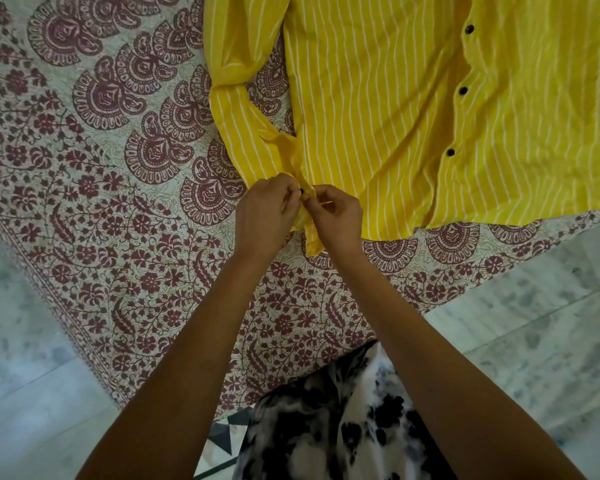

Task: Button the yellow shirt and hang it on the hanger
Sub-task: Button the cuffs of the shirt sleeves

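A yellow shirt (413,109) with thin white stripes lies flat on a patterned bedspread (118,168), front up, with three dark buttons (463,90) showing down its placket. Its left sleeve (236,123) runs down to the cuff (307,220) near the bed's front. My left hand (262,216) and my right hand (338,216) meet at that cuff, both pinching its fabric around a small dark cuff button (302,191). No hanger is in view.
The bedspread, cream with maroon paisley and flower print, covers the bed; its edge runs diagonally at the left and front. Pale marble floor (534,341) lies beyond. My black-and-white patterned clothing (326,427) is at the bottom.
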`<state>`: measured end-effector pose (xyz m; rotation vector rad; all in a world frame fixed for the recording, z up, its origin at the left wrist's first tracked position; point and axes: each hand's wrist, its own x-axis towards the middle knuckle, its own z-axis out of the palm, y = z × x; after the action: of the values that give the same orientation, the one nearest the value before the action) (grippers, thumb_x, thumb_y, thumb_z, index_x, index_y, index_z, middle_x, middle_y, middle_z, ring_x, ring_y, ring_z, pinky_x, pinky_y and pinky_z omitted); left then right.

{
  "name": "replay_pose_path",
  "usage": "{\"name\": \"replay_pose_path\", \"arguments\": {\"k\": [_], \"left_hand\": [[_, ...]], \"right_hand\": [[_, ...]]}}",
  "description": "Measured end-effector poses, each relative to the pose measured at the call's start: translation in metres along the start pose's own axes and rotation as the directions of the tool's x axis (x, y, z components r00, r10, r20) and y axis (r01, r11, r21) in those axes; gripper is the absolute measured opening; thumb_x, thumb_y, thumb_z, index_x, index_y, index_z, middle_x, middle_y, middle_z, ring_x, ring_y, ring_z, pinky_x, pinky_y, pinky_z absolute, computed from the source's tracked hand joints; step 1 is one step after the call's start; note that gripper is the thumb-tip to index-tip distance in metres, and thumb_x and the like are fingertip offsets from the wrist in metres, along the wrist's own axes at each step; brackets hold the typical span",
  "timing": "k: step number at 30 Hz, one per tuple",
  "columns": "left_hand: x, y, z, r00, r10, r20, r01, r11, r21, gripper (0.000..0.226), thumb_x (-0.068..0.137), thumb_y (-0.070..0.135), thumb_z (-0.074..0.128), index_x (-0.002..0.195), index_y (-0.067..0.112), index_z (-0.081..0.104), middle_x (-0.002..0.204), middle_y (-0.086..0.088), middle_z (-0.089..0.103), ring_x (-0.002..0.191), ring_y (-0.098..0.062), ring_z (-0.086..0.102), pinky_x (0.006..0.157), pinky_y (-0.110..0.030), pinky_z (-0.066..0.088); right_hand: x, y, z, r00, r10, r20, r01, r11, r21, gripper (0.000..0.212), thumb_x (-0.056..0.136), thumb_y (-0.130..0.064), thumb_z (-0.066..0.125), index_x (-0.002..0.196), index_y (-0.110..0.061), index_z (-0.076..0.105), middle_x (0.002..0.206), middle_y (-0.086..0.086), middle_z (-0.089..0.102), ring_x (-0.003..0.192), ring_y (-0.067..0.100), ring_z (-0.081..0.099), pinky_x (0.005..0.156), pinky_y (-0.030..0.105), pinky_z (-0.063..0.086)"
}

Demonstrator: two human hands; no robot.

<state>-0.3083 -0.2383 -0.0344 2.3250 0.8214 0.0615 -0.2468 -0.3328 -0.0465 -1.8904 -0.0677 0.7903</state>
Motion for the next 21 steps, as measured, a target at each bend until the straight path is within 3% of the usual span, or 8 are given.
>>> {"name": "replay_pose_path", "arguments": {"k": [7,11,13,15,16,18,21], "left_hand": [[0.000,0.000,0.001,0.999,-0.025,-0.027,0.027,0.997,0.075,0.022,0.091,0.026,0.047,0.090,0.008,0.061,0.079,-0.012,0.065,0.075,-0.025,0.058,0.056,-0.036,0.042],[-0.001,0.002,-0.002,0.997,0.049,-0.052,-0.042,0.991,0.128,0.014,0.090,0.016,0.051,0.089,0.006,0.061,0.076,-0.014,0.063,0.073,-0.028,0.056,0.055,-0.030,0.032],[-0.002,0.003,-0.003,0.995,0.091,-0.044,-0.085,0.988,0.133,0.014,0.089,0.013,0.050,0.087,0.005,0.060,0.075,-0.013,0.063,0.072,-0.028,0.056,0.055,-0.029,0.031],[-0.002,0.004,-0.003,0.998,0.057,-0.032,-0.055,0.996,0.066,0.018,0.088,0.016,0.046,0.088,0.005,0.059,0.076,-0.012,0.063,0.072,-0.027,0.056,0.055,-0.032,0.035],[-0.001,0.004,-0.003,0.999,0.018,-0.031,-0.018,1.000,0.005,0.019,0.087,0.017,0.044,0.088,0.006,0.059,0.075,-0.011,0.063,0.071,-0.026,0.056,0.056,-0.033,0.038],[-0.001,0.004,-0.004,0.998,-0.056,-0.027,0.053,0.991,-0.123,0.016,0.086,0.012,0.047,0.088,0.005,0.060,0.074,-0.011,0.064,0.067,-0.022,0.056,0.059,-0.034,0.042],[-0.001,0.004,-0.009,0.992,-0.127,0.023,0.129,0.971,-0.202,0.012,0.087,0.003,0.052,0.091,0.002,0.063,0.074,-0.008,0.063,0.066,-0.015,0.053,0.056,-0.020,0.038]], "right_hand": [[0.001,-0.005,-0.005,0.993,-0.094,0.074,0.104,0.984,-0.147,0.018,0.088,-0.020,0.060,0.086,-0.006,0.071,0.085,0.011,0.070,0.061,0.009,0.056,0.056,0.024,0.042],[0.004,-0.004,-0.007,0.998,-0.025,0.056,0.025,1.000,0.006,0.040,0.085,-0.026,0.051,0.075,0.011,0.062,0.079,0.033,0.062,0.069,0.042,0.056,0.061,0.043,0.046],[0.008,-0.004,-0.011,0.997,0.008,0.078,-0.010,1.000,0.025,0.031,0.084,-0.021,0.053,0.066,0.001,0.066,0.069,0.021,0.065,0.064,0.032,0.058,0.064,0.041,0.046],[0.012,-0.005,-0.013,0.993,0.015,0.115,-0.016,1.000,0.010,0.024,0.083,-0.010,0.059,0.062,-0.020,0.065,0.062,-0.004,0.065,0.064,0.014,0.058,0.068,0.037,0.047],[0.013,-0.006,-0.014,0.990,0.007,0.138,-0.008,1.000,0.004,0.023,0.081,-0.007,0.062,0.065,-0.023,0.065,0.063,-0.008,0.064,0.065,0.012,0.059,0.069,0.036,0.049],[0.013,-0.007,-0.014,0.987,-0.031,0.158,0.033,0.999,-0.012,0.017,0.080,-0.007,0.064,0.070,-0.020,0.067,0.067,-0.006,0.065,0.067,0.011,0.061,0.070,0.036,0.052],[0.009,-0.009,-0.014,0.975,-0.156,0.157,0.172,0.980,-0.096,0.006,0.080,-0.011,0.065,0.076,-0.012,0.068,0.070,-0.002,0.067,0.066,0.010,0.063,0.066,0.035,0.054]]}}
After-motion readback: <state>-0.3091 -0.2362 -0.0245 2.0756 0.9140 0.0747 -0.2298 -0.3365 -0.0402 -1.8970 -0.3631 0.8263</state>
